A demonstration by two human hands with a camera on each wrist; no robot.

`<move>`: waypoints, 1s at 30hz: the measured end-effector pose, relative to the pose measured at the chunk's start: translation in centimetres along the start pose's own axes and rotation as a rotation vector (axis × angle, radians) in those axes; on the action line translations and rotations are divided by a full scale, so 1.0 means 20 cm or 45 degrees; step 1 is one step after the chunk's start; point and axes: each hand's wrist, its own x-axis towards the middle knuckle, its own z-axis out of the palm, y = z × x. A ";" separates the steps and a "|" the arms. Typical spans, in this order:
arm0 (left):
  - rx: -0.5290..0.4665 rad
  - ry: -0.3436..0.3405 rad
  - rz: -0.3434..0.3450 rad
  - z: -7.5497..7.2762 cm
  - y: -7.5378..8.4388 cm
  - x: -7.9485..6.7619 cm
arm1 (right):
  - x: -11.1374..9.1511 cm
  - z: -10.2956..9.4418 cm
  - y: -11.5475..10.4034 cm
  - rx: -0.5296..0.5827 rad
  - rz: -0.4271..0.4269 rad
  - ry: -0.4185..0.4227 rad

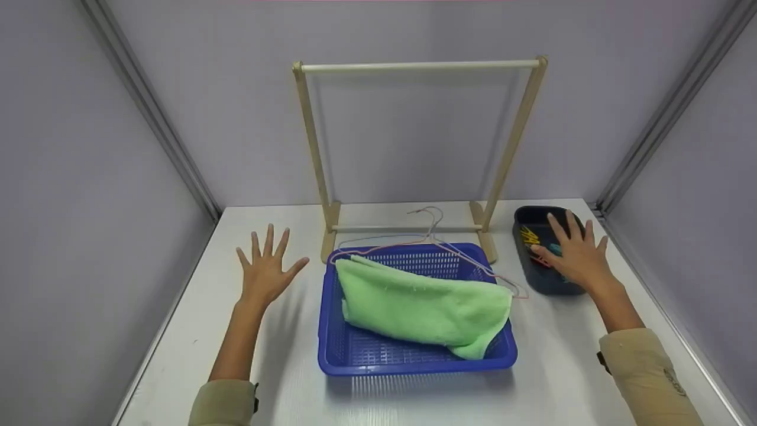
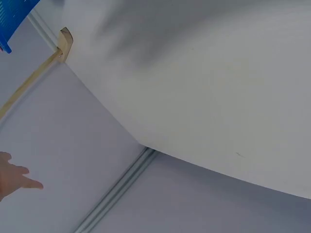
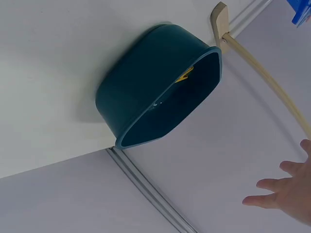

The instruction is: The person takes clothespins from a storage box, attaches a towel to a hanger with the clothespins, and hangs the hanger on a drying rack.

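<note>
Nothing is gripped here: on the left hand (image 1: pixel 264 275) and the right hand (image 1: pixel 582 260) alike, the fingers are spread wide apart. Between them the green cloth (image 1: pixel 423 307) is laid across the blue basket (image 1: pixel 414 370), its long axis turned left to right. The left hand is judged slightly nearer; the dark bin (image 1: pixel 547 281) is overhung by the right.

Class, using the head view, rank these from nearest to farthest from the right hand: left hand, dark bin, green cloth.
1. Dark bin: right side, partly hidden by the right hand.
2. Green cloth: middle, over the blue basket.
3. Left hand: left of the blue basket.
</note>
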 end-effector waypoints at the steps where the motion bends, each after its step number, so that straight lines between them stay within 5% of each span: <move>1: -0.017 -0.003 0.006 0.01 0.01 -0.01 | 0.00 0.00 0.00 0.003 0.003 -0.005; 15: -0.396 -0.065 0.073 0.13 0.24 -0.33 | 0.01 -0.01 0.03 -0.011 0.005 -0.100; 22: -0.381 -0.139 0.118 0.19 0.34 -0.48 | 0.00 0.00 0.06 0.002 0.018 -0.199; 30: -0.403 -0.135 0.076 0.28 0.41 -0.55 | 0.03 0.02 0.09 0.065 0.007 -0.243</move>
